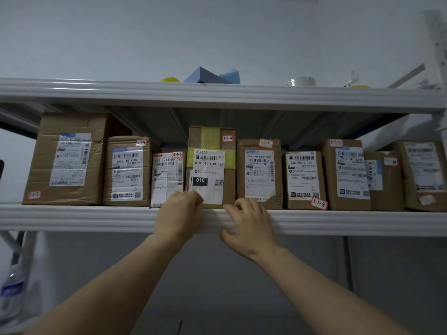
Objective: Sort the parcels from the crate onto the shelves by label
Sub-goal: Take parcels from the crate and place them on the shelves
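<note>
Parcels of brown cardboard (125,170) stand in a row along the grey metal shelf (72,218), each with a white shipping label facing near. In the middle of the row is the tall brown cardboard box with yellow tape (211,165) — its red-edged tag reads 3-1-6 and its white label shows 010 in a black block. It stands upright at the shelf's near edge, touching the small white-labelled box tagged 3-1-3 (167,177) on its left and just beside the brown box with a blue tick (260,172) on its right. The left hand (179,213) curls its fingers at the tall box's lower left corner, gripping it. The right hand (249,226) lies over the shelf's front rail with bent fingers reaching the lower right corner — whether they hold the box I cannot tell. On the upper grey shelf (217,93) lie blue foam blocks (210,76) and a white roll of tape (302,81).
</note>
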Tool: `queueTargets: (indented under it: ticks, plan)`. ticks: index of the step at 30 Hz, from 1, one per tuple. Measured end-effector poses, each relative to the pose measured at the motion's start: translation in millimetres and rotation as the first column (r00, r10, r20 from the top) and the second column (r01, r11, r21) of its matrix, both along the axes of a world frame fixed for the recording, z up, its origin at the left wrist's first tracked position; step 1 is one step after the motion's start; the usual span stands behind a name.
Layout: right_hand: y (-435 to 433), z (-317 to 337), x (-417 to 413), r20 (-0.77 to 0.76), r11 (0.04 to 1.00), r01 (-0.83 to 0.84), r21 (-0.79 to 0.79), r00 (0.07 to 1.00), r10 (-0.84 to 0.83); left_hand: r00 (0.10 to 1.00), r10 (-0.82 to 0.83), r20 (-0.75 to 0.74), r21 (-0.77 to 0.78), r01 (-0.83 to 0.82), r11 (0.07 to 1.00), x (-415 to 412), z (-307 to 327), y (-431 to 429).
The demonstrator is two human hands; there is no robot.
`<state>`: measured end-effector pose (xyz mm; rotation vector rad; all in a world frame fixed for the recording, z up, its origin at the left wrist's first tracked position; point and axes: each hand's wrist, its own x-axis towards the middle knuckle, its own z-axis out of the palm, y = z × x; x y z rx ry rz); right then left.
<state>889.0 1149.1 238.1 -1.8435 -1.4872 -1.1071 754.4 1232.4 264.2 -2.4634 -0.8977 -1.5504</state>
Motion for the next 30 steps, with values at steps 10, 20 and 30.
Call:
queueTargets:
  ticks: [10,20,30]
  plan:
    - [-45.9,-85.1,-9.1,0.024,0.989,-0.097,-0.110,0.995,0.100,0.987,0.001,-0.158,-0.053,-0.009,0.999,-18.8,-76.7,-54.2]
    - [-212.8,-202.5,-10.7,-0.229,0.839,0.285,-0.464,0.876,-0.425,0.852,-0.380,-0.360,-0.313,0.274,0.910,19.8,-208.3,-137.0]
    - [-394.1,-307.9,-163.1,-0.656,0.637,0.537,-0.553,0.192,-0.730,0.298,-0.842,-0.449,-0.571,0.630,0.527,-8.9,-322.8,-311.6]
